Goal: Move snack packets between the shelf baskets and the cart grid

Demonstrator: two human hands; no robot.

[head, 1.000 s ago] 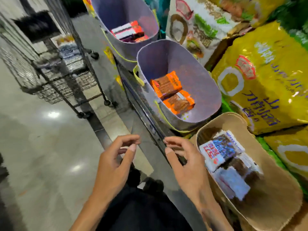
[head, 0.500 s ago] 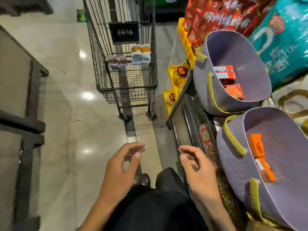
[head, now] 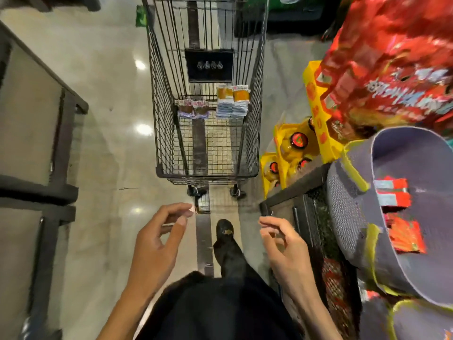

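Open polished floor (head: 105, 143) lies ahead of both hands, up to the near rim of the black wire shopping cart (head: 208, 173), which stands straight beyond them. Left of the left hand (head: 159, 244) the room is bounded by a dark metal frame (head: 61, 192). Just right of the right hand (head: 284, 249) runs the black mesh shelf edge (head: 294, 192), with a grey perforated plastic basket with yellow-green handles (head: 348, 217) on it further right.

Both forearms reach forward from the bottom edge, well apart. A dark shoe (head: 225, 231) is on the floor between the hands. The left hand's thumb points up and forward. The right hand shows its back, wrist bent slightly inward.

Each hand is loosely half-curled, thumb and fingertips apart, holding and touching nothing.

Beyond the hands, on the cart's wire grid, lie brown-and-purple snack packets (head: 193, 110) and, beside them, a stack of orange-and-white snack packets (head: 232, 101). Red-orange snack packets (head: 392, 195) lie in the basket, right of the right hand.
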